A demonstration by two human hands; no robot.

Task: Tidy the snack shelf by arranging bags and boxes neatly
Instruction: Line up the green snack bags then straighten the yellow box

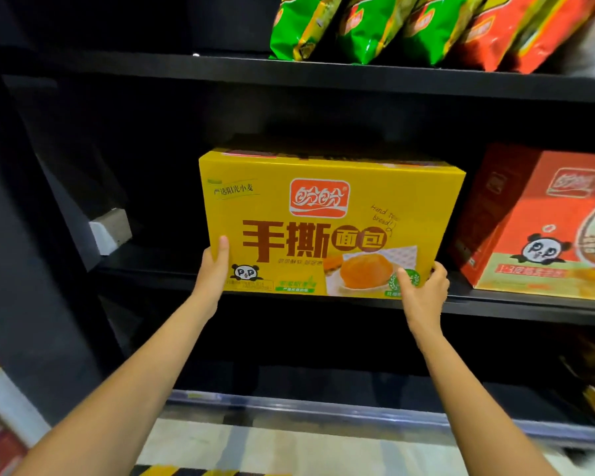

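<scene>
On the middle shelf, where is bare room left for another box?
Bare shelf lies left of the yellow cardboard bread box, toward the grey block at the dark side panel. On the right, only a narrow gap separates it from the red cardboard box. The left hand and right hand hold its lower corners.

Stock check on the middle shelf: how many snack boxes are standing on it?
2. The yellow box sits mid-shelf, with the left hand and right hand gripping its lower corners. The red box stands to its right, cut off by the frame edge; more may be hidden beyond.
</scene>
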